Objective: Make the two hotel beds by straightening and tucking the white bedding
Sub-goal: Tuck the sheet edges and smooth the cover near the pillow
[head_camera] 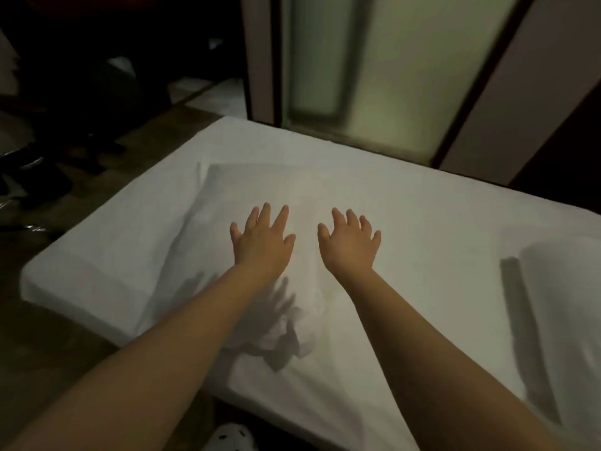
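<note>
A bed with a white sheet point(422, 229) fills the middle of the view. A white pillow point(234, 187) lies on its left part, with its open end crumpled toward the near edge. My left hand point(261, 239) is stretched out over the pillow with fingers spread, holding nothing. My right hand point(349, 242) is beside it, fingers spread too, over the pillow's right side. Their shadows fall on the pillow below the left wrist, so the hands seem to hover just above it. Folded white bedding point(559, 288) lies at the bed's right edge.
A frosted glass door point(374, 66) with a dark frame stands behind the bed. Brown floor point(42, 346) runs along the bed's left side, with dark shoes and objects point(29, 177) farther back. A white perforated shoe point(232, 436) shows at the bottom edge.
</note>
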Demonstrator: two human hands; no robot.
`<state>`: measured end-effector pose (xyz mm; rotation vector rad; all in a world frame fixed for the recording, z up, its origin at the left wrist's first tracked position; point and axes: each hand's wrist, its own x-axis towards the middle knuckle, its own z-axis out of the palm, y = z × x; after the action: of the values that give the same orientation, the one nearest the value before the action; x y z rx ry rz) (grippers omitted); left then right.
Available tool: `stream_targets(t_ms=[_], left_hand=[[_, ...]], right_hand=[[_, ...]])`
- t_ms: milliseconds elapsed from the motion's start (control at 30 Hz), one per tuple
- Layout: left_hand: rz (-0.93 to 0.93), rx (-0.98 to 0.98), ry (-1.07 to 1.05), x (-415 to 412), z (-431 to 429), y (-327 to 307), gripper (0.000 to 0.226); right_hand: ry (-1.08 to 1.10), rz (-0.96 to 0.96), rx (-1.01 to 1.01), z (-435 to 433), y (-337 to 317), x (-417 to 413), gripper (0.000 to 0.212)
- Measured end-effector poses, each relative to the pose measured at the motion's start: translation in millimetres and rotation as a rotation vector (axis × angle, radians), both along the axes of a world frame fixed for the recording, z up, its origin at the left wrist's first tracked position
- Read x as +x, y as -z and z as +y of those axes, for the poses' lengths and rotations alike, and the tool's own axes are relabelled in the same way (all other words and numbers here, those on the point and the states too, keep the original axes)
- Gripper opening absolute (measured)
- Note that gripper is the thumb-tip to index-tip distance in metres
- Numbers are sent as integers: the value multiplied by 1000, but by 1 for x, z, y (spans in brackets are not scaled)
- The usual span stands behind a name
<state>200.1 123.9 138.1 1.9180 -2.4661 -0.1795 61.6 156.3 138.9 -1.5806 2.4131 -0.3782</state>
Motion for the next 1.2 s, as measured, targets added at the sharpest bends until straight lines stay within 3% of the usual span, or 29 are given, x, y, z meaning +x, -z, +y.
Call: stream_targets(t_ms=[133,300,467,533,633,700,767,933,1200], left_hand=[[39,147,-151,61,-54,53,62],[117,314,-310,105,-154,133,79],[262,388,-484,128,-220,208,103],[303,333,-498,124,-229,226,95],[342,291,-472,113,-239,236,76],[397,276,-448,105,-243,230,64],[465,219,-432,91,-241,212,57],[847,61,-358,30,-215,135,46],[1229,-36,-73,-110,-76,-10,40]], right_hand=[[5,-70,104,-59,48,39,59],[192,-150,297,-144,129,70,76],[415,-482,407,-202,194,93,98],[479,-476,402,-219,207,97,92],[458,-453,324,-234,223,98,52],[415,-479,230,-234,224,96,36],[428,-488,125,-229,212,90,36],[507,-581,-202,-204,146,61,33],[617,-529,-642,-64,2,-70,33]])
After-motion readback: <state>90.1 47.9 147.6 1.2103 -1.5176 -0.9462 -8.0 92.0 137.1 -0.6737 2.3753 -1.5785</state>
